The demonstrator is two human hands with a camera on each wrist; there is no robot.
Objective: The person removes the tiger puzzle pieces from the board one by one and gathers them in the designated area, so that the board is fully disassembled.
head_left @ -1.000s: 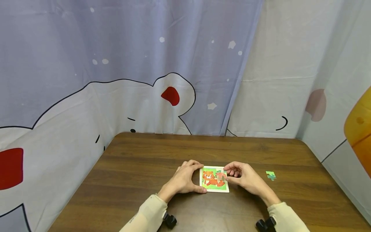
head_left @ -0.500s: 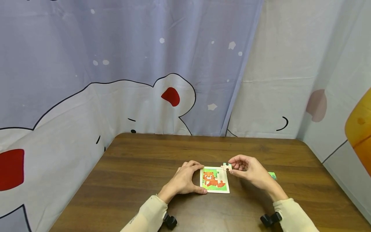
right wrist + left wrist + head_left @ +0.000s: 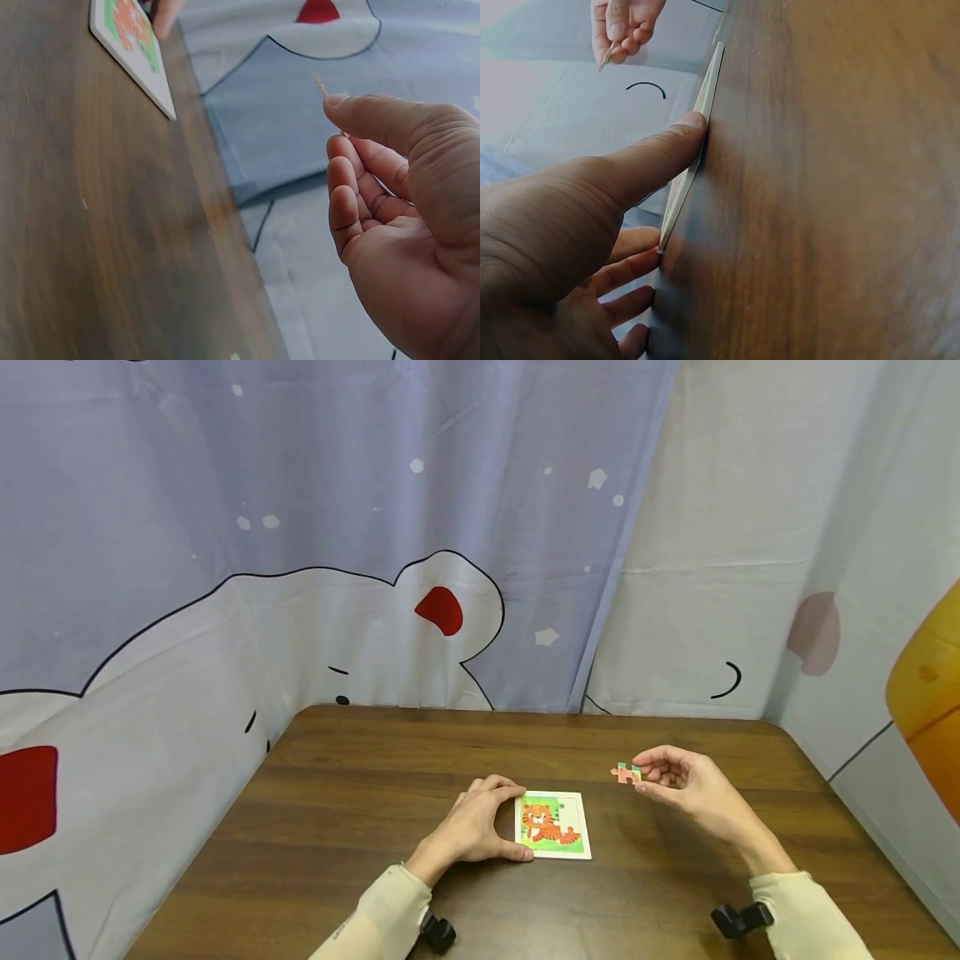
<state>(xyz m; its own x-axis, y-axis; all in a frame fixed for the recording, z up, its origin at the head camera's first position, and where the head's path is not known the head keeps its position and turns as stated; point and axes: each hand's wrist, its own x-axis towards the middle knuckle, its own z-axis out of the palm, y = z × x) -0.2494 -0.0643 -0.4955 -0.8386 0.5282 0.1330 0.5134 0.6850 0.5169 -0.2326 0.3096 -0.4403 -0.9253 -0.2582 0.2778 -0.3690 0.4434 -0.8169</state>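
Note:
My left hand [image 3: 476, 827] holds a small square jigsaw tray [image 3: 587, 839] flat on the table, thumb at its near edge and fingertips at its far corner. The tray has a white border and a tiger picture [image 3: 540, 827] on green; its upper right part shows bare white. In the left wrist view the thumb [image 3: 660, 157] presses along the tray's edge. To the right, my right hand [image 3: 693, 789] pinches an orange and green jigsaw piece [image 3: 624, 772] between thumb and fingers, raised above the table. The right wrist view shows that piece [image 3: 320, 84] edge-on.
The brown wooden table [image 3: 390, 752] reaches back to a printed curtain [image 3: 337, 627], with more cloth at both sides. A dark wrist camera [image 3: 741, 920] is strapped to the right wrist, another [image 3: 437, 932] to the left.
My right hand has lifted the jigsaw piece off the tray and carried it right and away, baring white there. It now covers the loose green piece on the table. The left hand stays put.

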